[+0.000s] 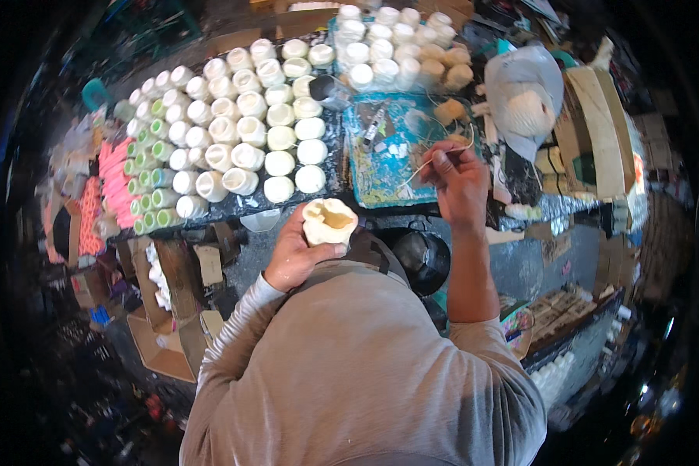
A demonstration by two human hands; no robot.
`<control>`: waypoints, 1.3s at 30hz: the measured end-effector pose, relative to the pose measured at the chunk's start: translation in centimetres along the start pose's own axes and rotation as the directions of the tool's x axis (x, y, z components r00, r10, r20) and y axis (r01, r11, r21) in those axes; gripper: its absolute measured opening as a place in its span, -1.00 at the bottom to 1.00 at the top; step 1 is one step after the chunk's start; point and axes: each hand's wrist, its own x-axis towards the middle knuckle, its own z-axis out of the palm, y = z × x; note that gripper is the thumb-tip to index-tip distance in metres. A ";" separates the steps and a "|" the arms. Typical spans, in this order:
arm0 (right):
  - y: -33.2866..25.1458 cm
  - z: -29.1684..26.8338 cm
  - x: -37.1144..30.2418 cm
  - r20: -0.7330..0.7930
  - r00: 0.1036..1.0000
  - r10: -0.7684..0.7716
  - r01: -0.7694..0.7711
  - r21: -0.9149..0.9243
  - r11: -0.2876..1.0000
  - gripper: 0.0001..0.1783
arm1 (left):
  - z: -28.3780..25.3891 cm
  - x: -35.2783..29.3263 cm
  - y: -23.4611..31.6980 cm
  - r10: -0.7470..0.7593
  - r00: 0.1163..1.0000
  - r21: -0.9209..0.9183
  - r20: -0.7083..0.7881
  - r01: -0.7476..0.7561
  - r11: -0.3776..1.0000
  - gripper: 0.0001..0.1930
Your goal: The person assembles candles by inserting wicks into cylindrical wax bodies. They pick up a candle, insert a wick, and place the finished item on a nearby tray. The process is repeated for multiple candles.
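My left hand (290, 255) is wrapped round a cream, hollow, cup-shaped piece (321, 234) that looks like wax. Its uneven rim faces up, and a yellowish hollow shows inside. I hold it in front of my body, just short of the table edge. To the right and higher, my right hand (461, 186) pinches a thin pale string (471, 140) between thumb and fingers. One end of the string curves up above the fingers; the other trails down to the left over a paint-stained blue tray (356, 186). The two hands are well apart.
Rows of white cup-like pieces (250, 103) cover the table to the left, with green-topped ones (161, 151) and pink sticks (116, 180) beyond. More white pieces (380, 50) stand behind the tray. A plastic bag (524, 93) and cardboard box (604, 124) are at right; a black bucket (441, 268) sits below.
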 end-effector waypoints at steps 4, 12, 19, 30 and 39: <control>0.7 3.9 0.8 0.133 0.991 -0.012 0.015 -0.015 1.000 -0.87 | 1.8 1.1 1.7 0.022 0.999 -0.052 -0.041 -0.025 0.998 -0.29; 2.1 6.8 3.1 0.376 0.926 0.033 -0.064 0.071 0.995 -0.81 | 2.9 1.2 3.3 0.018 0.991 -0.289 -0.130 -0.056 0.956 -0.36; 1.0 9.2 3.3 0.468 0.883 0.038 -0.026 -0.033 0.999 -0.87 | 2.6 -0.3 4.7 0.064 0.968 -0.245 -0.243 -0.125 0.961 -0.44; 1.9 13.2 1.3 0.564 0.792 0.233 -0.312 0.046 0.949 -0.86 | 1.9 -3.2 6.1 0.079 0.913 -0.242 -0.401 -0.189 0.952 -0.71; 2.4 15.3 -0.6 0.613 0.758 0.223 -0.375 0.129 0.918 -0.85 | 1.3 -5.3 6.6 0.137 0.931 -0.206 -0.338 -0.215 0.955 -0.68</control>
